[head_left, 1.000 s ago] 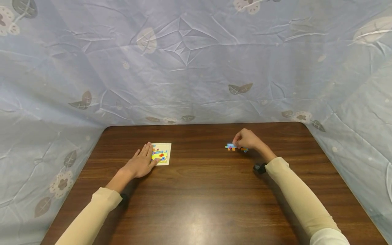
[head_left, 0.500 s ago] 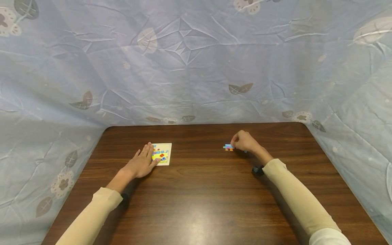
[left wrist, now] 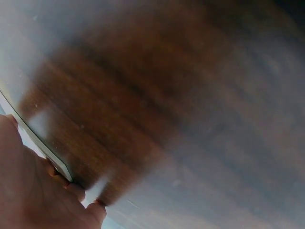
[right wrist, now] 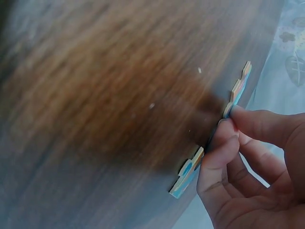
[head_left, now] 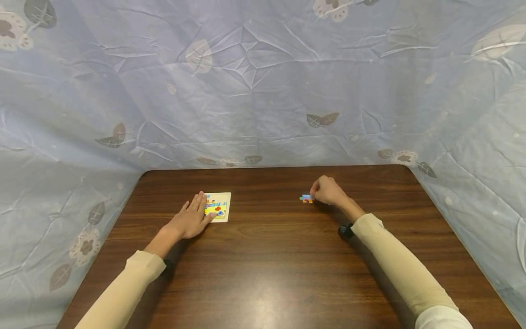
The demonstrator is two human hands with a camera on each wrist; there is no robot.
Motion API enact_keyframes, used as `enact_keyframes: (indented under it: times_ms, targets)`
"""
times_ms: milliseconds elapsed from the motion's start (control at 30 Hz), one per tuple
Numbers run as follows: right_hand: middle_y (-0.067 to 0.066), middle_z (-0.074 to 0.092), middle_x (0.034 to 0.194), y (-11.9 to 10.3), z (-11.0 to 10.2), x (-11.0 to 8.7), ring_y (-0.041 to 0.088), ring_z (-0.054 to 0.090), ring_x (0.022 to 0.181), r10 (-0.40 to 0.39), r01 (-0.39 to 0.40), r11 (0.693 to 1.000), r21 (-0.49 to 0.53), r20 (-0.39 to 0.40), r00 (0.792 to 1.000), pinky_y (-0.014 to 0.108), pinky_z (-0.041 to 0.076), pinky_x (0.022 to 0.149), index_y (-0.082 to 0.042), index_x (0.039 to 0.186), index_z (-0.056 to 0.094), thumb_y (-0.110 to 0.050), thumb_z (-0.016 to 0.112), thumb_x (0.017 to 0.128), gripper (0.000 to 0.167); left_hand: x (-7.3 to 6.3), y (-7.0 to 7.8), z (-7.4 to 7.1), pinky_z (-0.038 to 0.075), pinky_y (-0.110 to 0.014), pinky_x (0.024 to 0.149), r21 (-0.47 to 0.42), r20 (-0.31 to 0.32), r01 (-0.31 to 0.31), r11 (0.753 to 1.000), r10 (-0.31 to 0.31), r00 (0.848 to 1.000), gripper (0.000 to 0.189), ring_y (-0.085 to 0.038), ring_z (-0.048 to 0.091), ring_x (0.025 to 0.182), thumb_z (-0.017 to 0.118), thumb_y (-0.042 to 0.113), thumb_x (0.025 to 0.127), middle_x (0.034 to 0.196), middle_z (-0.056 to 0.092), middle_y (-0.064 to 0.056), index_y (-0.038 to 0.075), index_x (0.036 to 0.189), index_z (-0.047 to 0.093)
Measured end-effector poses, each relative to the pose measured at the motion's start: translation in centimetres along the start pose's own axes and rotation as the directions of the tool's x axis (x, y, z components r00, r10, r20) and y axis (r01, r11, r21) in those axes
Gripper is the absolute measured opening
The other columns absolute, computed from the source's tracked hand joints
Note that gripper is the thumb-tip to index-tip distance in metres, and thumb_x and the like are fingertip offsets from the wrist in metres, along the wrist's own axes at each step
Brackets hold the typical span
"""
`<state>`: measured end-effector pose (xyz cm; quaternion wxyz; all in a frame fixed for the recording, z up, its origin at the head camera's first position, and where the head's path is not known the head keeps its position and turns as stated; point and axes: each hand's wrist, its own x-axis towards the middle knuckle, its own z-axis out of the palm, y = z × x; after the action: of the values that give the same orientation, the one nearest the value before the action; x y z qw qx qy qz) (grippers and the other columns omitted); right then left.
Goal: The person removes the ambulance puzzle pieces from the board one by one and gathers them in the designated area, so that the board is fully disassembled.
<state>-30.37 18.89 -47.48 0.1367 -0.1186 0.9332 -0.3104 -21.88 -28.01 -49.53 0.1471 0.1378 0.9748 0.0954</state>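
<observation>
On the left of the table, my left hand (head_left: 186, 222) lies flat over the left part of a small jigsaw puzzle board (head_left: 228, 208) with a pale frame and a colourful picture. Its fingers are straight; in the left wrist view they reach along the board's edge (left wrist: 52, 157). My right hand (head_left: 330, 191) pinches the end of a blue and orange puzzle piece (head_left: 306, 198) between thumb and forefinger, low over the table. A second puzzle piece (right wrist: 187, 171) lies beside the curled fingers in the right wrist view; in the head view the hand hides most of it.
The dark wooden table (head_left: 263, 246) runs up to a grey-blue patterned cloth (head_left: 255, 114) that hangs behind it and on both sides. A dark wrist strap (head_left: 346, 231) sits at the right sleeve.
My right hand has shifted slightly left with the pinched puzzle piece and now covers more of the second piece. The left hand stays on the board.
</observation>
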Motion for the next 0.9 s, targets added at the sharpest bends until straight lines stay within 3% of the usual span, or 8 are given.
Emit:
enact_keyframes:
  times_ms: [233, 400, 633, 733, 767, 900]
  targets:
    - [0.012, 0.078, 0.088, -0.6, -0.8, 0.0, 0.011, 0.051, 0.055, -0.041, 0.040, 0.999, -0.022, -0.076, 0.996, 0.023, 0.044, 0.052, -0.001, 0.093, 0.080, -0.002, 0.063, 0.091, 0.017, 0.5, 0.5, -0.6, 0.007, -0.068, 0.131, -0.007, 0.029, -0.011, 1.000, 0.011, 1.000, 0.086, -0.047, 0.002, 0.164, 0.031, 0.054, 0.113, 0.175, -0.006, -0.028, -0.007, 0.166, 0.001]
    - [0.014, 0.079, 0.093, -3.5, -1.2, 0.4, 0.012, 0.054, 0.059, -0.112, 0.112, 0.994, -0.004, -0.142, 0.984, 0.026, 0.049, 0.059, 0.000, 0.097, 0.081, -0.007, 0.065, 0.093, 0.017, 0.5, 0.5, -1.2, 0.011, -0.067, 0.131, -0.015, 0.040, -0.009, 1.000, 0.010, 0.999, 0.087, -0.046, 0.004, 0.164, 0.036, 0.055, 0.112, 0.176, -0.003, -0.027, -0.006, 0.166, 0.004]
    - [0.016, 0.079, 0.092, -8.5, 0.5, 2.0, 0.011, 0.052, 0.058, -0.203, 0.208, 0.977, 0.045, -0.098, 0.974, 0.041, 0.056, 0.076, -0.001, 0.099, 0.081, -0.006, 0.065, 0.093, 0.018, 0.1, 0.1, -2.2, 0.024, -0.067, 0.128, -0.029, 0.023, 0.015, 0.999, -0.014, 1.000, 0.089, -0.048, 0.011, 0.162, 0.043, 0.053, 0.111, 0.175, 0.001, -0.029, -0.007, 0.166, 0.008]
    - [0.016, 0.081, 0.095, -10.7, 1.4, 3.0, 0.011, 0.055, 0.063, -0.249, 0.251, 0.968, 0.025, -0.074, 0.966, 0.035, 0.056, 0.075, -0.002, 0.097, 0.081, -0.007, 0.067, 0.094, 0.015, -0.1, -0.3, -2.5, 0.023, -0.066, 0.128, -0.026, -0.004, 0.026, 0.999, -0.026, 1.000, 0.087, -0.049, 0.010, 0.162, 0.043, 0.051, 0.112, 0.175, 0.001, -0.029, -0.008, 0.165, 0.007]
    - [0.017, 0.081, 0.098, -11.3, 1.8, 3.4, 0.011, 0.056, 0.064, -0.265, 0.267, 0.963, 0.022, -0.063, 0.962, 0.033, 0.055, 0.068, -0.002, 0.097, 0.081, -0.006, 0.067, 0.094, 0.015, -0.1, -0.5, -2.5, 0.022, -0.066, 0.129, -0.021, -0.009, 0.026, 0.999, -0.026, 1.000, 0.087, -0.050, 0.009, 0.162, 0.042, 0.051, 0.112, 0.175, 0.001, -0.030, -0.009, 0.165, 0.007]
    - [0.016, 0.082, 0.099, -13.6, 3.4, 4.6, 0.011, 0.055, 0.064, -0.316, 0.316, 0.949, 0.005, -0.017, 0.948, 0.031, 0.055, 0.075, -0.001, 0.100, 0.082, -0.004, 0.064, 0.095, 0.018, -0.3, -1.2, -2.2, 0.015, -0.068, 0.130, -0.017, -0.023, 0.009, 1.000, -0.010, 1.000, 0.086, -0.051, 0.005, 0.162, 0.038, 0.052, 0.113, 0.175, 0.000, -0.030, -0.009, 0.165, 0.007]
